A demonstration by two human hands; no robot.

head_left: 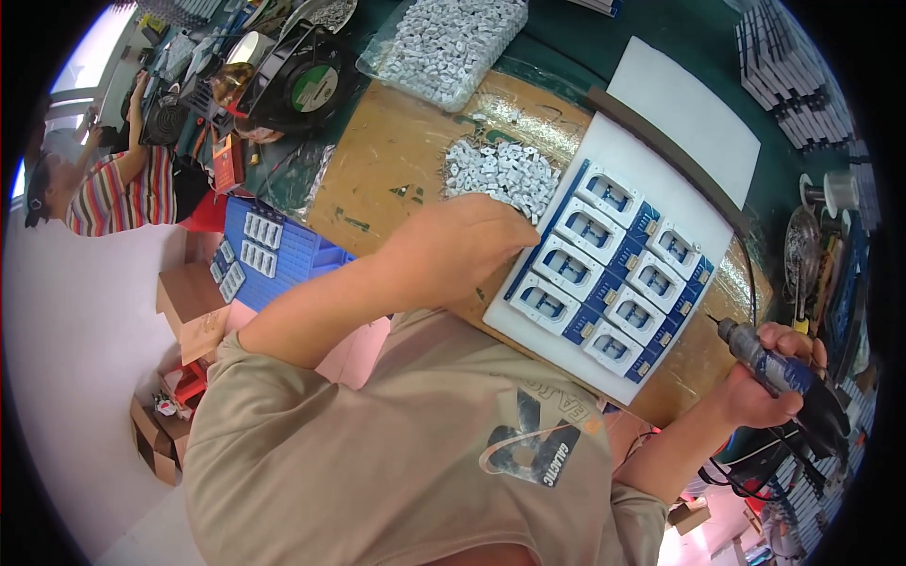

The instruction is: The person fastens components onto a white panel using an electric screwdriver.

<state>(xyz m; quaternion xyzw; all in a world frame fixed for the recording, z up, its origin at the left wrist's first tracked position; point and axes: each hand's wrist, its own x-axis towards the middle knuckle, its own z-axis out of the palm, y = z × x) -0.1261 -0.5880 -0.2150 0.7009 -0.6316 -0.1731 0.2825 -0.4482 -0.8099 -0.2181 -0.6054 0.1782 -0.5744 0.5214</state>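
My right hand grips an electric screwdriver, a grey and black corded tool with a thin bit. Its bit points left, apart from the blue circuit board. White plastic frames sit on this board in two rows, with small pale connectors beside them. The board lies on a white foam pad. My left hand is closed, its fingertips near the board's upper left edge. Whatever it pinches, if anything, is hidden. Just beyond it lies a loose pile of small white plastic pieces.
A clear tray of similar white pieces stands at the back. A black fan is at the back left. Stacked boards and a wire spool are at right. Another person works at far left, near a blue crate.
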